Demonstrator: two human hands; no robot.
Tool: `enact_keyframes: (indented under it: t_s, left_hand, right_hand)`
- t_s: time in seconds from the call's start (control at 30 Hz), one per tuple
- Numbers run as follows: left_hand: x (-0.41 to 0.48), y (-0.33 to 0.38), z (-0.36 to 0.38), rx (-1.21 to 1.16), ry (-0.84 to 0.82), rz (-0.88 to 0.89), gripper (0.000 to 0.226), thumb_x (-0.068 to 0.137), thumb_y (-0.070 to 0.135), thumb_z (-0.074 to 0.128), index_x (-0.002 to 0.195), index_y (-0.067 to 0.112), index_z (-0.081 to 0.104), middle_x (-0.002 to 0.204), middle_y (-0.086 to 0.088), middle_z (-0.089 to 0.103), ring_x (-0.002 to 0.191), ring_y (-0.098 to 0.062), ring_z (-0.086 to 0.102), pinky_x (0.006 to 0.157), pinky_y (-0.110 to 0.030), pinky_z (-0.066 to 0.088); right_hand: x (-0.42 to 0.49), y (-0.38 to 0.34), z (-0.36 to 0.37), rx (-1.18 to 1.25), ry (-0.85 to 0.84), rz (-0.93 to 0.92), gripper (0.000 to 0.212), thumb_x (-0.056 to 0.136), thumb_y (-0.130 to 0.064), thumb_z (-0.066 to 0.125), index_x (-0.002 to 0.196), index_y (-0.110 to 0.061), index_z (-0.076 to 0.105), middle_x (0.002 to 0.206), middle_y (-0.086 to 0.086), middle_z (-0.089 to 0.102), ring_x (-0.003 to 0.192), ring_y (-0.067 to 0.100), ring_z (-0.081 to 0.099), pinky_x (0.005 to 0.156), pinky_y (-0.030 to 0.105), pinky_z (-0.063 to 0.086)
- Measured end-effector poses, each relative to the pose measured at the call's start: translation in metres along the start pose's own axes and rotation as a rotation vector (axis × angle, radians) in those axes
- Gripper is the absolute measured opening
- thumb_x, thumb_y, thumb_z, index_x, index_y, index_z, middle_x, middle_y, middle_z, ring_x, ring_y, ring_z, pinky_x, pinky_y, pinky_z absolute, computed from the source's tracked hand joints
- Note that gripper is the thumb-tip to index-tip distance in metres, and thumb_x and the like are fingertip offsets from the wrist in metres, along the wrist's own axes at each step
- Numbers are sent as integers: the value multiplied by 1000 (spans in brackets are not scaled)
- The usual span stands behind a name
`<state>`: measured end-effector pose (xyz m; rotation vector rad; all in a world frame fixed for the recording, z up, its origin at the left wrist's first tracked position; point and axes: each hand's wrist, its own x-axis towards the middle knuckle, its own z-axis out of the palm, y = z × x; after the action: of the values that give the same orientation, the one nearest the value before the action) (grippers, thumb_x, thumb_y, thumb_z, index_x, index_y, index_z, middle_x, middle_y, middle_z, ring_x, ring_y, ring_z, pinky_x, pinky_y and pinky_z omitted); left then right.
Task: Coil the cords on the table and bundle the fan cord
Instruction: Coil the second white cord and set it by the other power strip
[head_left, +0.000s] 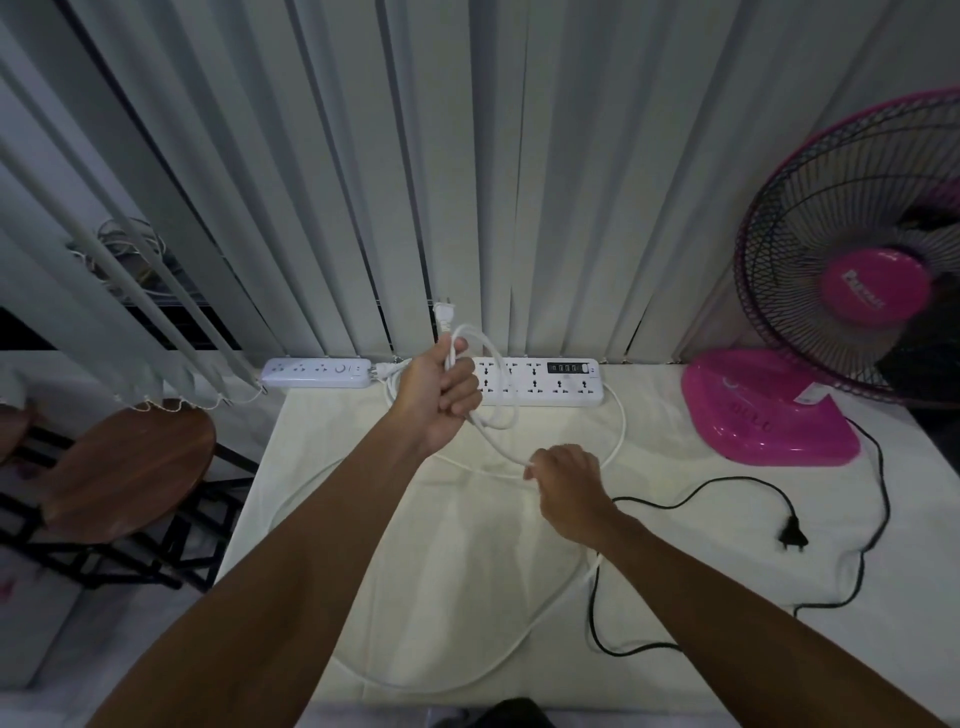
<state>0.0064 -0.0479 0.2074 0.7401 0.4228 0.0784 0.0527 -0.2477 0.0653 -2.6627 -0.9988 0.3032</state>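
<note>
My left hand (439, 400) is raised above the table, shut on a white cord (563, 592) folded into a loop, its white plug (445, 314) sticking up above my fist. Lower and to the right, my right hand (566, 491) pinches the same cord where it runs down to the table. The rest of the cord trails in a wide curve over the cream tablecloth (457, 571). The fan's black cord (862, 561) lies loose at the right, ending in a black plug (792, 535).
A large white power strip (550, 382) and a smaller one (317, 373) lie along the table's far edge under vertical blinds. A pink fan (769, 415) stands at the right. Wooden stools (124, 467) stand left of the table.
</note>
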Motion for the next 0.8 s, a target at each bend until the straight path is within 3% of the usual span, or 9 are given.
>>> enact_keyframes:
  t_s: [0.13, 0.23, 0.3, 0.37, 0.43, 0.5, 0.6, 0.67, 0.8]
  left_hand:
    - [0, 18, -6, -95, -133, -45, 35, 105, 34, 35, 79, 17, 52, 41, 7, 25, 33, -8, 10, 31, -21, 12]
    - [0, 25, -7, -40, -196, -84, 39, 103, 43, 37, 78, 17, 51, 41, 7, 25, 29, -7, 16, 30, -20, 14]
    - [-1, 24, -7, 63, -191, -114, 41, 100, 50, 41, 77, 18, 49, 42, 7, 24, 29, -7, 18, 32, -20, 12]
    - [-3, 21, -7, 197, -158, -131, 38, 100, 48, 45, 75, 20, 49, 44, 6, 21, 30, -7, 16, 34, -20, 9]
    - [-4, 15, -7, 349, -131, -129, 35, 99, 44, 48, 74, 21, 50, 46, 5, 19, 32, -9, 14, 35, -20, 10]
    - [-4, 7, -6, 485, -103, -123, 34, 100, 43, 48, 75, 20, 49, 47, 3, 21, 35, -11, 16, 36, -21, 17]
    - [-4, -5, -4, 607, -31, -109, 34, 103, 39, 44, 85, 11, 52, 47, -7, 44, 38, -22, 43, 42, -27, 42]
    - [-4, -14, -4, 580, 0, -103, 37, 104, 35, 42, 95, 2, 56, 64, -20, 66, 56, -33, 67, 55, -39, 59]
    - [1, -28, -6, 519, 88, -72, 42, 105, 33, 39, 111, -4, 60, 101, -24, 74, 91, -39, 73, 84, -52, 59]
  right_hand:
    - [-7, 31, -1, -76, -323, 316, 35, 87, -12, 41, 113, -29, 56, 121, 0, 57, 124, 29, 43, 100, 43, 30]
    - [-6, 41, -10, 59, -456, 432, 28, 92, -19, 45, 114, -23, 62, 120, 0, 65, 121, 27, 55, 105, 44, 36]
    - [-4, 46, -18, 279, -403, 522, 17, 91, -18, 54, 96, -15, 70, 104, 2, 76, 102, 24, 69, 96, 38, 50]
    - [0, 46, -29, 499, -239, 625, 21, 91, -23, 62, 83, -7, 73, 76, 2, 79, 79, 21, 75, 72, 31, 56]
    - [8, 40, -39, 754, -65, 764, 25, 91, -27, 67, 83, -4, 74, 59, 2, 74, 57, 20, 73, 54, 27, 51]
    - [20, 31, -50, 1035, 48, 869, 26, 95, -28, 66, 88, -4, 72, 52, 4, 64, 38, 17, 56, 46, 22, 41]
    - [36, 12, -70, 1257, 212, 804, 30, 102, -31, 55, 98, -5, 70, 56, 4, 48, 32, 10, 36, 37, 17, 28]
    - [42, -6, -82, 1252, 271, 657, 29, 102, -34, 52, 102, -12, 72, 62, 1, 48, 39, 10, 36, 38, 18, 26]
    - [44, -43, -87, 990, 284, 266, 27, 104, -29, 47, 92, -26, 71, 68, -8, 57, 54, 6, 48, 52, 22, 36]
